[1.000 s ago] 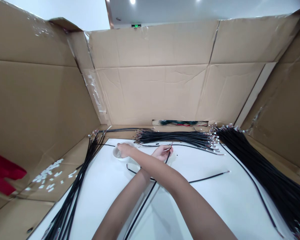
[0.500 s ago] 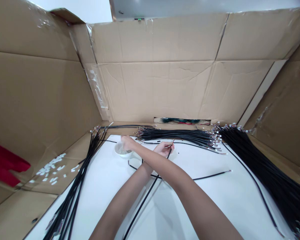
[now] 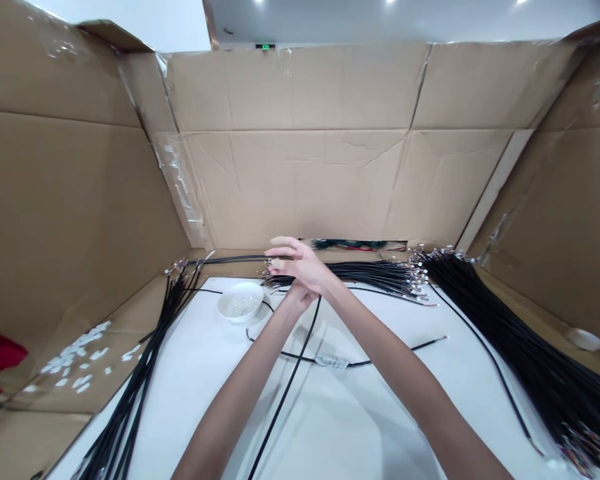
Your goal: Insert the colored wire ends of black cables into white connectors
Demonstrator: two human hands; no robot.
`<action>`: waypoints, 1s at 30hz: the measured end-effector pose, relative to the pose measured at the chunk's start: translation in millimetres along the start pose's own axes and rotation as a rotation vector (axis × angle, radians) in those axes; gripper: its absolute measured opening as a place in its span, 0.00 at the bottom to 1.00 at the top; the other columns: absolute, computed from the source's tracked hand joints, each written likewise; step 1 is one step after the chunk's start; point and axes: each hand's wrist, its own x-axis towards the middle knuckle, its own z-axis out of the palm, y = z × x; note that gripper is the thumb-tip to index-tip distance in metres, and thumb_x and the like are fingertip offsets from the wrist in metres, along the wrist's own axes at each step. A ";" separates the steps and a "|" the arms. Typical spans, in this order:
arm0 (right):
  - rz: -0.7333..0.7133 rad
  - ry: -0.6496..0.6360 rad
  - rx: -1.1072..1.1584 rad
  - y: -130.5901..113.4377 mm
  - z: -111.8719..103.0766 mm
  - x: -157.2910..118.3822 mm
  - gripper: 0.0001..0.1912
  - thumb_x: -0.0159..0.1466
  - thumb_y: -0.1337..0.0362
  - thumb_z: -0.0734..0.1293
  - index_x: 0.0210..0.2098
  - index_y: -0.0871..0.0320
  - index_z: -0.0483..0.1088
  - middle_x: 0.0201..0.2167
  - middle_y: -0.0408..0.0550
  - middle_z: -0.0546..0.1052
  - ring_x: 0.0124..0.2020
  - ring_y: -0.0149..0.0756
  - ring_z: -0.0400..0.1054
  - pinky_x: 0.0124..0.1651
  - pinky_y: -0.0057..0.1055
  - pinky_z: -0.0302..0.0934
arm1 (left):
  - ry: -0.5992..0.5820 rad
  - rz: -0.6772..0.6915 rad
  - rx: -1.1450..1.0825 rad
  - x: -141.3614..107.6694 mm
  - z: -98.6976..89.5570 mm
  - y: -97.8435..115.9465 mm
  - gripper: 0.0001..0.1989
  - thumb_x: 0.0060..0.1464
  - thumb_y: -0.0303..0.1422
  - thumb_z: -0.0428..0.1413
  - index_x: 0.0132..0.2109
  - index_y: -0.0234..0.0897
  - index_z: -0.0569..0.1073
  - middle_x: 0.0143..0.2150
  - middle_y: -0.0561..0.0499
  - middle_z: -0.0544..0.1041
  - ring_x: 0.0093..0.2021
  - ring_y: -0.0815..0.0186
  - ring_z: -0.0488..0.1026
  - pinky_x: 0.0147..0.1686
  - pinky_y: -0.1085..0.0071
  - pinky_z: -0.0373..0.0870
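My left hand is partly behind my right, its fingers closed on the upper end of a black cable that runs down toward me. Above and over it lies my right hand, fingers spread toward the left; a small pale piece appears at its fingertips, too small to name. A white bowl with small pale pieces inside stands left of both hands. Beneath my forearms another black cable crosses the white table, with a clear labelled piece on it.
A bundle of black cables lies behind the hands, a larger one at the right, and a thinner one at the left. White pieces are scattered on cardboard at the left. Cardboard walls surround the table.
My right hand has moved from the bowl to over my left hand, and the forearms no longer cross. The clear labelled piece has come into sight. The camera view has shifted.
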 end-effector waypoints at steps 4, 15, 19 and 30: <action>-0.080 0.087 0.039 -40.8 -48.4 -50.7 0.15 0.67 0.65 0.68 0.53 0.60 0.69 0.47 0.50 0.76 0.39 0.36 0.74 0.40 0.36 0.73 | -0.098 -0.124 0.065 -5.6 11.7 30.3 0.18 0.63 0.36 0.57 0.57 0.35 0.70 0.56 0.42 0.74 0.50 0.56 0.75 0.47 0.54 0.76; -0.220 0.283 0.111 -71.4 -68.9 -111.4 0.16 0.55 0.64 0.78 0.42 0.58 0.75 0.37 0.46 0.83 0.36 0.36 0.79 0.46 0.39 0.74 | -0.170 -0.041 0.100 -58.4 45.4 90.9 0.07 0.58 0.30 0.62 0.41 0.31 0.75 0.40 0.49 0.79 0.35 0.66 0.78 0.39 0.65 0.77; -0.228 0.335 0.106 -72.9 -68.4 -112.5 0.19 0.48 0.67 0.81 0.38 0.54 0.77 0.37 0.43 0.84 0.36 0.33 0.78 0.46 0.31 0.73 | -0.129 0.030 0.075 -68.1 49.3 100.2 0.09 0.47 0.29 0.68 0.34 0.32 0.77 0.33 0.52 0.80 0.31 0.67 0.80 0.38 0.71 0.77; -0.170 0.289 0.129 -81.2 -57.0 -122.4 0.28 0.46 0.68 0.81 0.46 0.54 0.73 0.33 0.43 0.83 0.28 0.33 0.77 0.34 0.31 0.75 | -0.191 0.058 0.148 -79.9 59.2 106.5 0.07 0.43 0.27 0.70 0.30 0.33 0.79 0.28 0.51 0.82 0.28 0.67 0.79 0.31 0.74 0.77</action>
